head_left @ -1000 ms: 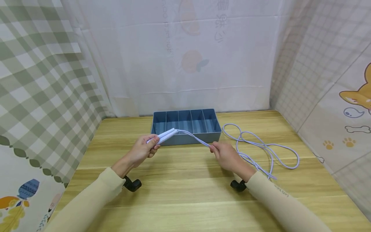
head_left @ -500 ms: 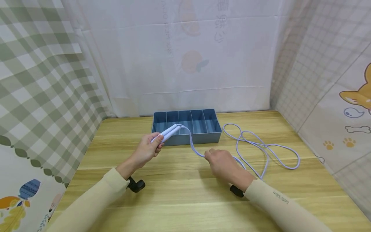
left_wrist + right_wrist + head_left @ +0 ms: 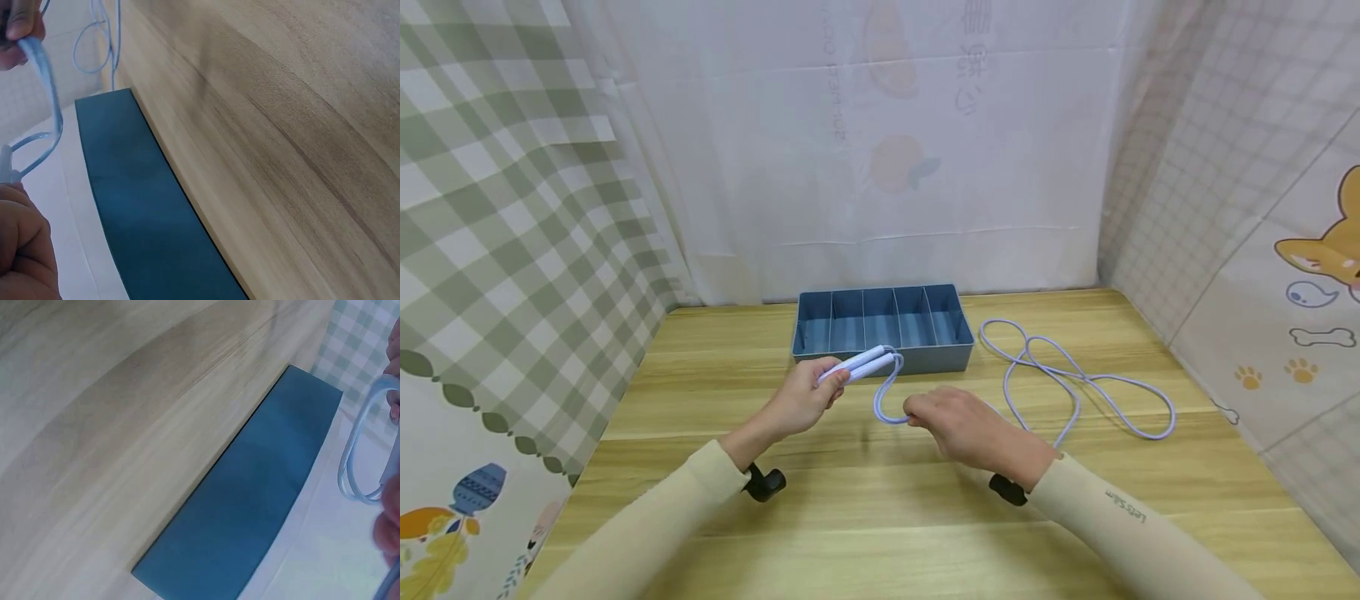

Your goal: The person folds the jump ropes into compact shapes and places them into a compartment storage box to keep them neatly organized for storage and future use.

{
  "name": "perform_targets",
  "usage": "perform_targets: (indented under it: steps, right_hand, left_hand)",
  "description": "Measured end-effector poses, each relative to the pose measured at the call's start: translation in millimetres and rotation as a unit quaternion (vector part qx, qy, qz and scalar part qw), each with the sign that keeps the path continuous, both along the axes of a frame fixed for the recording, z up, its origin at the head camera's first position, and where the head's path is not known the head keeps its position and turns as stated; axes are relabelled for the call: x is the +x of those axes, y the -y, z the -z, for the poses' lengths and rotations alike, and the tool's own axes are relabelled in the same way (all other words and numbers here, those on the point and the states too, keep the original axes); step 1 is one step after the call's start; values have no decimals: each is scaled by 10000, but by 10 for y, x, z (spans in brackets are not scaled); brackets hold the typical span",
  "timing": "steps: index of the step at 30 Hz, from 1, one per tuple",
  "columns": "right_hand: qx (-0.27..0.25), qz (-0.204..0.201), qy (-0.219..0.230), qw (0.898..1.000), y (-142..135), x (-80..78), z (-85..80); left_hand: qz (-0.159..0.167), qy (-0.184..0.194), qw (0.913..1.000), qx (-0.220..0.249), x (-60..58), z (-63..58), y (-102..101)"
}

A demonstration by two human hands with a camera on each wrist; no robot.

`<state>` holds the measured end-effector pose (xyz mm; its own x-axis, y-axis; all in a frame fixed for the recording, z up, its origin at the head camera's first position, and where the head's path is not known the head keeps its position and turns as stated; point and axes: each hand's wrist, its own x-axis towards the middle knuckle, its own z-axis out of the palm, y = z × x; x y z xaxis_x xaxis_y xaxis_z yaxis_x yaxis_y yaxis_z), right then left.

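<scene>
In the head view my left hand (image 3: 801, 396) grips the two pale lavender handles (image 3: 871, 365) of a jump rope, held side by side. My right hand (image 3: 962, 429) pinches the doubled cord a short way from them. Between both hands the cord hangs in a small bend (image 3: 877, 403), also seen in the right wrist view as a loop (image 3: 345, 464). The remaining rope lies in loose loops (image 3: 1172, 410) on the table at right; part of it is hidden by the right hand and forearm.
A blue-grey box (image 3: 934, 359) with several compartments stands on the wooden table (image 3: 850, 517), behind the hands. Its front wall (image 3: 144, 187) fills much of the left wrist view. Patterned cloths (image 3: 737, 167) surround the table at the back and sides.
The left hand has moved right and the handles have come nearer the right hand. The right hand has shifted slightly left and down, drawing in cord; the stretch between them went from taut to bent.
</scene>
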<state>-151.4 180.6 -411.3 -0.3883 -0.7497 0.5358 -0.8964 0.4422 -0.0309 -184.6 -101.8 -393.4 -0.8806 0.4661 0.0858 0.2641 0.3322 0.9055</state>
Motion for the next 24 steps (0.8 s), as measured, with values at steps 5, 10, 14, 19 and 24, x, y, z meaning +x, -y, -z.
perform_targets:
  steps: [5, 10, 14, 19, 24]
  right_hand:
    - [-771, -150, 201, 9967, 22, -59, -10]
    - [-1191, -127, 633, 9908, 45, -88, -42]
    - [-1280, 76, 927, 9874, 80, -84, -72]
    - [-1365, 449, 945, 9851, 141, -72, -104]
    - [-1398, 645, 860, 9843, 183, -55, -125]
  left_hand:
    - [217, -352, 9973, -615, 24, 29, -78]
    - [588, -484, 9949, -665, 58, 51, -152]
    - [881, -691, 9911, -720, 67, 70, -182]
    - [1142, -1105, 9829, -935, 58, 90, -218]
    - [1271, -1425, 9754, -1100, 42, 128, -263]
